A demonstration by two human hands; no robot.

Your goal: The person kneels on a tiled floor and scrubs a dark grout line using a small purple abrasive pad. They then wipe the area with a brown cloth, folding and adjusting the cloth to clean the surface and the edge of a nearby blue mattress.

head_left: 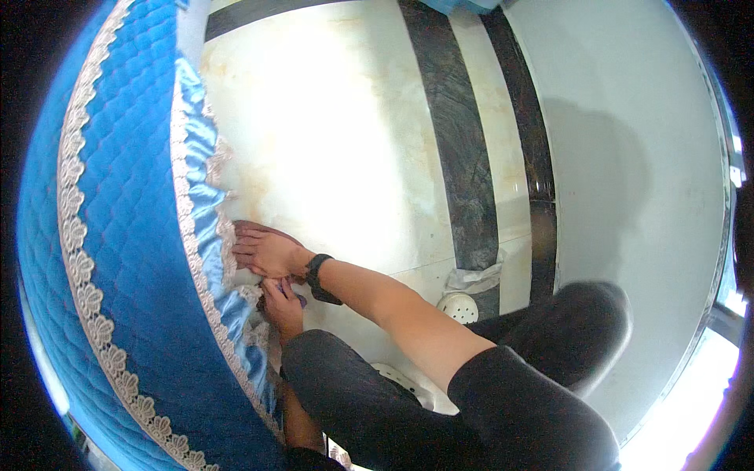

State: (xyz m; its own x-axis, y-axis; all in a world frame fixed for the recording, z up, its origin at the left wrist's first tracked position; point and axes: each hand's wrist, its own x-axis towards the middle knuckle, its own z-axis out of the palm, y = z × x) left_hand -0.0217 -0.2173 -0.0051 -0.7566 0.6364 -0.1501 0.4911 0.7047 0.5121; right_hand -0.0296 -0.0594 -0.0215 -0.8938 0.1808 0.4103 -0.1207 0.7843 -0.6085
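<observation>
My right hand lies flat, fingers stretched toward the bed skirt, over a brown thing. Only that thing's rounded edge shows, so I cannot tell its kind. A black band circles my right wrist. Just below, my left hand is closed around a small purple thing, mostly hidden by the fingers. Both hands are low by the floor, beside the shiny blue ruffle and lace of the bed cover.
A quilted blue bed cover with lace trim fills the left side. Pale floor tiles with dark stone strips run ahead. White clogs are by my bent knees. A crumpled whitish item lies behind one. A pale wall rises at right.
</observation>
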